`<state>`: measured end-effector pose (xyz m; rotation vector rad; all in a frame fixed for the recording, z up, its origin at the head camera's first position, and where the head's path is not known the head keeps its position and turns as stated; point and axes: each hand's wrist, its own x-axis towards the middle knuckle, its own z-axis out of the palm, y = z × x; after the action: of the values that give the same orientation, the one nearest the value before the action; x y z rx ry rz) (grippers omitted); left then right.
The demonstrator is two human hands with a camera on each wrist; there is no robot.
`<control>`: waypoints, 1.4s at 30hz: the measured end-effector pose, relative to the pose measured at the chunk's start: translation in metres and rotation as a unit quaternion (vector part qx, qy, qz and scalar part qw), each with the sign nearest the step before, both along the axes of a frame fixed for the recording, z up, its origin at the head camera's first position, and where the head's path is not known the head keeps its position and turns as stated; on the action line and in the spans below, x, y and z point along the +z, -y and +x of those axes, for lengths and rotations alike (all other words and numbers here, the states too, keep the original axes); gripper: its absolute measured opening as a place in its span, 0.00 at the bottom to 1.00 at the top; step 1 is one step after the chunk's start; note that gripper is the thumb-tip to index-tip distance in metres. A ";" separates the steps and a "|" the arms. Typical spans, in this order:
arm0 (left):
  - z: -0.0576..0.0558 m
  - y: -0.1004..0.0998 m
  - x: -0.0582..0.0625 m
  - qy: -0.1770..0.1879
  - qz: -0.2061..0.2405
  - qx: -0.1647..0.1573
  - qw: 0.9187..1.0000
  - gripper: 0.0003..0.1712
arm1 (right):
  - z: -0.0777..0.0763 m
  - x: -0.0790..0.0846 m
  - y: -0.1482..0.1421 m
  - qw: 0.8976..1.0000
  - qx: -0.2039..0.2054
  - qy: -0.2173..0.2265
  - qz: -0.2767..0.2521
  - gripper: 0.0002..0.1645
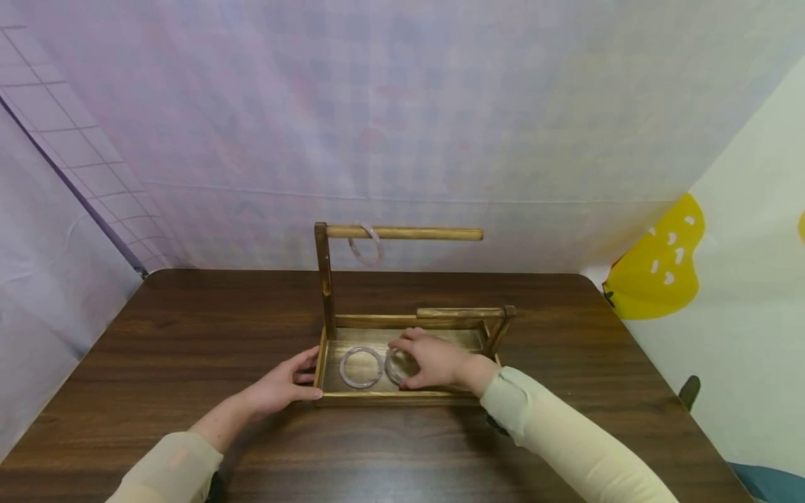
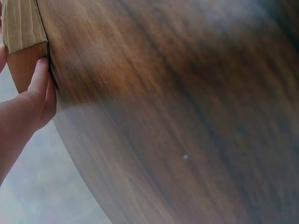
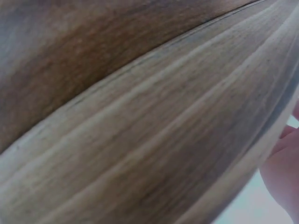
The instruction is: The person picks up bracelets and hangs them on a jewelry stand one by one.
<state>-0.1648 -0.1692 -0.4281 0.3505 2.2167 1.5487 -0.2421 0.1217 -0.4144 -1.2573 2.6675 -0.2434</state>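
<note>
A wooden bangle stand [image 1: 402, 399] has a shallow tray base, a tall post with a bar at left and a shorter one at right. One pale translucent bangle [image 1: 377, 244] hangs on the upper bar [image 1: 428, 233]. Flat in the tray's left part lies another bangle [image 1: 361, 386]. My right hand [image 1: 437, 360] reaches into the tray and holds a bangle [image 1: 391, 370] between thumb and fingers, partly hidden by the hand. At the tray's left end, my left hand [image 1: 286, 384] rests its fingers on the side, thumb at the front corner.
The stand's lower bar [image 1: 459, 312] passes just behind my right hand. Beneath everything is a dark brown wooden table [image 1: 251, 307], its back edge close to a pale curtain [image 1: 402, 126]. A yellow printed shape [image 1: 660, 272] shows on the right-hand cloth.
</note>
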 end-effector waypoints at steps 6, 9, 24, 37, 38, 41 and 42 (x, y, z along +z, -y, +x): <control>0.000 0.001 -0.001 0.001 0.001 -0.001 1.000 0.50 | 0.002 0.003 -0.001 1.000 -0.001 0.006 -0.021 0.41; -0.001 0.001 -0.001 0.002 0.000 0.001 1.000 0.50 | 0.002 0.004 -0.001 1.000 -0.003 0.007 -0.021 0.41; 0.001 -0.001 0.004 0.001 -0.013 0.003 1.000 0.49 | 0.009 0.013 -0.002 0.999 -0.020 0.029 -0.025 0.44; 0.001 -0.001 0.003 0.002 -0.010 0.002 1.000 0.49 | 0.019 0.024 0.000 0.999 -0.015 0.026 -0.031 0.44; 0.001 -0.001 0.003 0.002 -0.010 0.002 1.000 0.50 | 0.020 0.024 0.000 0.999 -0.012 0.023 -0.033 0.44; 0.001 0.000 0.002 0.000 -0.011 0.002 1.000 0.50 | 0.020 0.025 0.002 0.999 -0.002 0.014 -0.042 0.44; 0.000 0.000 0.002 0.000 -0.011 0.001 1.000 0.50 | 0.021 0.026 0.003 0.999 0.002 0.010 -0.046 0.43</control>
<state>-0.1645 -0.1689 -0.4266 0.3409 2.2331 1.5236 -0.2212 0.1187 -0.3882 -1.2796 2.6643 -0.3810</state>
